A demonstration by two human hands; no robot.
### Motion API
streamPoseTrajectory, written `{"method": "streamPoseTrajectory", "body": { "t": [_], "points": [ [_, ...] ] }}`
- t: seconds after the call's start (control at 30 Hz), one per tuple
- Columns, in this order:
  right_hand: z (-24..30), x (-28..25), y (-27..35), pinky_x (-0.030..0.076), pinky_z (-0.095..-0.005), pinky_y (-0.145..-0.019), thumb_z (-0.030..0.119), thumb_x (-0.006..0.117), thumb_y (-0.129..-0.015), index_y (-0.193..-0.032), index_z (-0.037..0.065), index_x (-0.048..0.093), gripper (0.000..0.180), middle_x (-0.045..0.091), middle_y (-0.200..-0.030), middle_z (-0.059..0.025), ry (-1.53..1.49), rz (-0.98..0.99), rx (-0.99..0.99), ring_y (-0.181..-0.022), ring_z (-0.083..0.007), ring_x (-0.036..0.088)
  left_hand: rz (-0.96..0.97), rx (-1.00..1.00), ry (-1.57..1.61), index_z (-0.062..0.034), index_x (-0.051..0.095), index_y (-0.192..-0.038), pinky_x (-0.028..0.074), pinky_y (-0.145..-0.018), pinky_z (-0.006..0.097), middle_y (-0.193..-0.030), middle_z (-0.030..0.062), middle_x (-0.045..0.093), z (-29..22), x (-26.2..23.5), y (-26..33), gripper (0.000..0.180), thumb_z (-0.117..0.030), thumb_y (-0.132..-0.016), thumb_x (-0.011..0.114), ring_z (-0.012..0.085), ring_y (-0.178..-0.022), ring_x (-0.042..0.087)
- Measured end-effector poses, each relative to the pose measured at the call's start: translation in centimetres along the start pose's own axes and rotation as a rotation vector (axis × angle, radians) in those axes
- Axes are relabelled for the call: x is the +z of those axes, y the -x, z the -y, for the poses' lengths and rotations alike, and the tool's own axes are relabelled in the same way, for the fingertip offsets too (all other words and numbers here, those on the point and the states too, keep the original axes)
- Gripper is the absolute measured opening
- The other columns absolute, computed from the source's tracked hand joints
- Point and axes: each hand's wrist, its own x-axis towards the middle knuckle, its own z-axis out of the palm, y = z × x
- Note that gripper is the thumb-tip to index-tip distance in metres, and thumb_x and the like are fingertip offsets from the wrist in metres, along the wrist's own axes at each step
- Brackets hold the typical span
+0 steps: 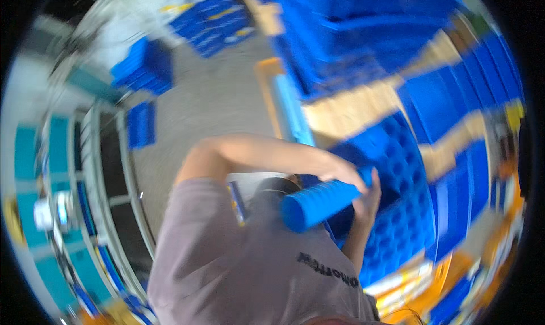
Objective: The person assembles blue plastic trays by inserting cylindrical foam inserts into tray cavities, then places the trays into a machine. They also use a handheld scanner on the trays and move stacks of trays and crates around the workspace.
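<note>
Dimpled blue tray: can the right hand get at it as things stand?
Probably yes: the dimpled blue tray lies just beyond the right hand, with nothing visible between. But that hand is on the ribbed blue cylinder, so it likely must let go first.

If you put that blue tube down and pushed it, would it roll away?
Probably: the blue tube looks round, so a push might roll it. It's likely stiff, since it looks straight with the left hand and right hand both near one end. Its ridges may make it less slippery.
</note>
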Motion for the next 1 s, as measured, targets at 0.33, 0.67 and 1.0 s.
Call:
{"method": "streamPoseTrajectory", "body": {
  "t": [0.33,0.67,1.0],
  "points": [
    [-1.8,6.9,5.5,0.051,-0.0431,-0.093,0.049,0.060,-0.095,-0.123,-0.001,0.055,0.057,0.064,-0.115,-0.0185,-0.178,0.013,-0.220,-0.106,-0.0315,0.062,0.140,-0.021,0.306,0.0018,0.053,-0.126,0.061,-0.074,0.039,-0.106,0.0177,0.068,0.2,0.8,-0.3,0.063,-0.047,-0.090,0.069,0.0251,-0.085,0.070],
    [-1.6,7.0,3.7,0.048,-0.0465,-0.099,0.043,0.068,-0.092,-0.122,0.000,0.055,0.053,0.063,-0.115,-0.0180,-0.377,0.063,-0.069,-0.108,-0.0312,0.062,0.080,-0.057,0.385,0.0015,0.053,-0.126,0.061,-0.074,0.039,-0.103,0.0168,0.067,0.8,-0.3,0.1,0.058,-0.046,-0.095,0.063,0.0248,-0.087,0.070],
    [-2.3,9.5,0.9,0.047,-0.0497,-0.098,0.046,0.056,-0.099,-0.130,0.002,0.048,0.055,0.061,-0.119,-0.0230,-0.384,0.031,-0.014,-0.109,-0.0378,0.060,0.040,-0.103,0.503,0.0027,0.055,-0.123,0.061,-0.074,0.036,-0.102,0.0148,0.068,0.5,-1.7,2.8,0.060,-0.048,-0.092,0.066,0.0220,-0.085,0.070]
  ]
}}
